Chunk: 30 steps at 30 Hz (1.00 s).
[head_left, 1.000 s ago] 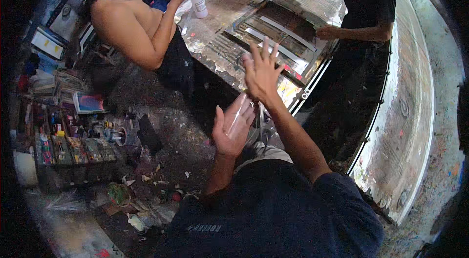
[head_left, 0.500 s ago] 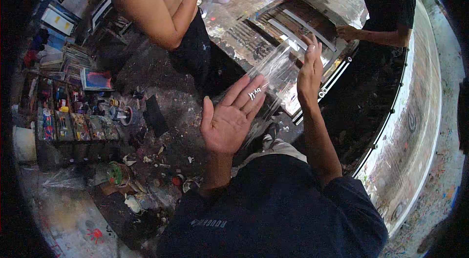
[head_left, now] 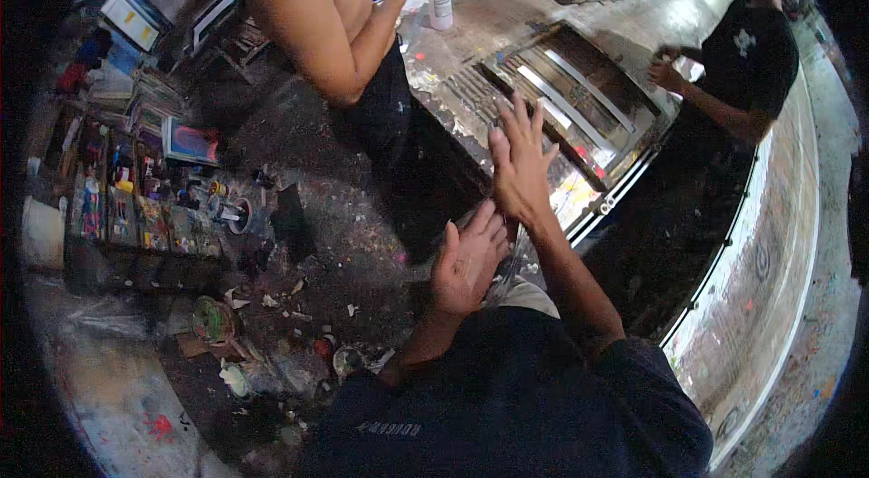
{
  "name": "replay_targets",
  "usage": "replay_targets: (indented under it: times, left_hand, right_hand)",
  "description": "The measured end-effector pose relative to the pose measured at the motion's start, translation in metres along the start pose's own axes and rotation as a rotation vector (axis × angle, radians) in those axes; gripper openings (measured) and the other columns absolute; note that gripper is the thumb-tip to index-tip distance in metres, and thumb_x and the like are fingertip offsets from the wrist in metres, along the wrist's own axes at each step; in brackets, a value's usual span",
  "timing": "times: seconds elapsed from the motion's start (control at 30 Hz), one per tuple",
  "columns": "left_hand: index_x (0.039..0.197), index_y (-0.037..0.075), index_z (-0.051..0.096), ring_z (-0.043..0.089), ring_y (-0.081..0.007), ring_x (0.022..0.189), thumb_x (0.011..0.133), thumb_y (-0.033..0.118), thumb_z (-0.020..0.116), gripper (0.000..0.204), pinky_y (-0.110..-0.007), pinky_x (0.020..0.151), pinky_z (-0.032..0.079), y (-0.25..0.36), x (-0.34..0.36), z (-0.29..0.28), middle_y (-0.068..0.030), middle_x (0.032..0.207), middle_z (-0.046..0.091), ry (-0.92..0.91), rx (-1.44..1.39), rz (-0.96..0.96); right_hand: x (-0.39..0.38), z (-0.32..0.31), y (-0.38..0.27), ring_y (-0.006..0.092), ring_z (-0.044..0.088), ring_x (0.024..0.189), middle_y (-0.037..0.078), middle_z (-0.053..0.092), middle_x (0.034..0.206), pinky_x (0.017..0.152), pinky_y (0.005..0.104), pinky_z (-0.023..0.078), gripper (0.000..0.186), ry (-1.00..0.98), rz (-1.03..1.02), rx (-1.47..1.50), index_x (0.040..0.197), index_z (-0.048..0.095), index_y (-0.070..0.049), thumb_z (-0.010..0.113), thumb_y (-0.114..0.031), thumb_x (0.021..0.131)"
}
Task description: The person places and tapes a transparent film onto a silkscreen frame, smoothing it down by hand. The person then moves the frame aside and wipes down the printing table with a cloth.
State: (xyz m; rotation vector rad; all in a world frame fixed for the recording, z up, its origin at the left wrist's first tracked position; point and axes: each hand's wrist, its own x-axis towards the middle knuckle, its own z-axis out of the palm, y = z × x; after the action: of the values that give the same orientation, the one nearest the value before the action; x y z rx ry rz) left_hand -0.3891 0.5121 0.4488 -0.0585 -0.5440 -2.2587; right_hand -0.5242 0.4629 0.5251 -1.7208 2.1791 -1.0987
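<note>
My left hand (head_left: 469, 262) is raised palm-up in front of my body, its fingers stretched out and its fingertips beside the heel of the right hand. Just above it, my right hand (head_left: 523, 172) has its fingers spread, with the table's near edge behind it. A narrow piece of clear plastic (head_left: 513, 252) shows between the left fingers and the right wrist. Most of it is hidden by my hands and forearm, so I cannot tell whether either palm presses on it.
Beyond my hands is a stained table (head_left: 471, 48) with a wooden frame (head_left: 625, 84) and a white bottle (head_left: 440, 7). A shirtless person (head_left: 312, 12) holds a phone at left; a person in black (head_left: 747, 62) stands at right. A rack of containers (head_left: 136, 206) stands left.
My hands have come closer together, and the plastic spread between them has dropped mostly out of sight. The person in black has let go of the frames and brought both hands together.
</note>
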Motion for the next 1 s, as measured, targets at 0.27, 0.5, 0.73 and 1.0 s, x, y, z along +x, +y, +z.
replay_targets:
  times: [0.27, 0.5, 0.73, 1.0]
  left_hand:
    - [0.15, -0.002, 0.035, 0.036, -0.0303, 0.143, 0.107, 0.052, 0.026, 0.07, -0.045, 0.119, 0.024, 0.022, 0.012, -0.002, -0.015, 0.156, 0.037, 0.242, 0.066, 0.139]
    - [0.158, -0.003, 0.012, 0.025, -0.0317, 0.15, 0.103, 0.048, 0.038, 0.08, -0.043, 0.123, 0.016, 0.048, 0.04, -0.026, -0.0205, 0.164, 0.02, 0.122, 0.197, 0.093]
    - [0.159, 0.002, 0.017, 0.034, -0.0305, 0.146, 0.1, 0.063, 0.034, 0.087, -0.044, 0.121, 0.02, 0.068, 0.094, -0.047, -0.0168, 0.162, 0.029, 0.235, 0.243, 0.009]
    - [0.158, 0.004, 0.023, 0.03, -0.0222, 0.148, 0.106, 0.054, 0.035, 0.074, -0.039, 0.121, 0.023, 0.108, 0.203, -0.073, -0.0114, 0.161, 0.03, 0.428, 0.478, -0.086]
  right_hand:
    - [-0.009, 0.041, -0.013, 0.0377, 0.012, 0.154, 0.011, 0.024, 0.165, 0.113, 0.0736, 0.001, 0.063, -0.078, -0.328, -0.002, 0.154, 0.039, -0.019, 0.047, -0.049, 0.099]
    - [0.056, 0.075, 0.039, 0.0371, 0.013, 0.154, 0.016, 0.028, 0.162, 0.117, 0.0664, 0.011, 0.051, -0.073, 0.009, 0.272, 0.147, 0.046, -0.013, 0.043, -0.039, 0.103]
    - [0.085, 0.094, 0.067, 0.0408, 0.02, 0.151, 0.021, 0.037, 0.155, 0.12, 0.0538, 0.017, 0.051, -0.064, 0.099, 0.382, 0.142, 0.048, -0.006, 0.043, -0.038, 0.103]
    - [0.133, 0.096, 0.053, 0.0403, 0.007, 0.154, 0.022, 0.016, 0.165, 0.12, 0.0592, 0.004, 0.066, -0.281, -0.173, 0.385, 0.156, 0.028, -0.003, 0.042, -0.038, 0.102]
